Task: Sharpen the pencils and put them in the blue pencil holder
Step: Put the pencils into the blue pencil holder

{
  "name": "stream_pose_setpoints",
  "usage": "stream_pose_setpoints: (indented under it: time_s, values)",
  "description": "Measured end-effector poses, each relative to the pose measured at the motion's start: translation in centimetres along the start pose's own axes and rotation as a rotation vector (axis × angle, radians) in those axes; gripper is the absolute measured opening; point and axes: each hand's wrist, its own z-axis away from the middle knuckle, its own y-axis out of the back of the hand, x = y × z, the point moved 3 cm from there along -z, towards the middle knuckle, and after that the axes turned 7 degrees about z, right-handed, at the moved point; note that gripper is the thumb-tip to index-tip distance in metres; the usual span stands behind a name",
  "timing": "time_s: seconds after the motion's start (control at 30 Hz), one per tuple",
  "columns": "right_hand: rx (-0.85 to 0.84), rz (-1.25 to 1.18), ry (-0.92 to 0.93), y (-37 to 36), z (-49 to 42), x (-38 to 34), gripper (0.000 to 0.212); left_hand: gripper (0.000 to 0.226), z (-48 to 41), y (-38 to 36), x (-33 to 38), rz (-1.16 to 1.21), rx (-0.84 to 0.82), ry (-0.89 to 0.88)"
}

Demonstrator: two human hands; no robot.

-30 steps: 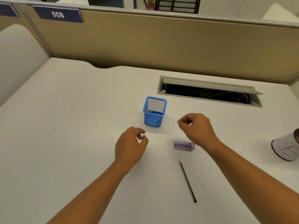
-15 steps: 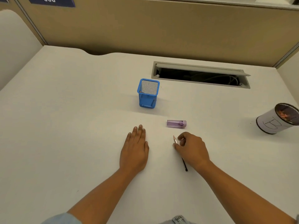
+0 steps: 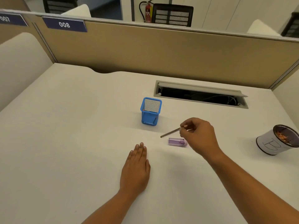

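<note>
Head view: pencil (image 3: 170, 132) in right hand (image 3: 199, 135)

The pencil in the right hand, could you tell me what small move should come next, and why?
Probably carry the pencil left toward the blue pencil holder. The right hand holds it off the desk, the purple sharpener lies untouched below, and the left hand rests flat.

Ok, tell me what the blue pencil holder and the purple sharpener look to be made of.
Square blue mesh pencil holder: probably painted metal mesh, since its walls are a fine see-through grid with solid rims. Small purple translucent sharpener: looks like glossy plastic, tinted and partly see-through, lying on the white desk. Neither material can be confirmed by sight alone.
</note>
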Motion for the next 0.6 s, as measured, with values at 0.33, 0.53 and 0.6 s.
stream_pose_setpoints:
  time_s: [0.33, 0.53, 0.6]
  values:
    - [0.066, 0.013, 0.153, -0.5, -7.7, -5.7, 0.019, 0.053, -0.3, -0.1, -0.2, 0.013, -0.009, -0.009]
    - [-0.007, 0.303, 0.229, -4.4, -10.6, -5.7, 0.014, 0.053, -0.5, 0.0, -0.1, 0.03, -0.009, -0.021]
    - [-0.032, 0.352, 0.227, -5.4, -11.4, -5.5, 0.01, 0.052, -0.5, 0.0, -0.1, 0.026, 0.002, -0.024]
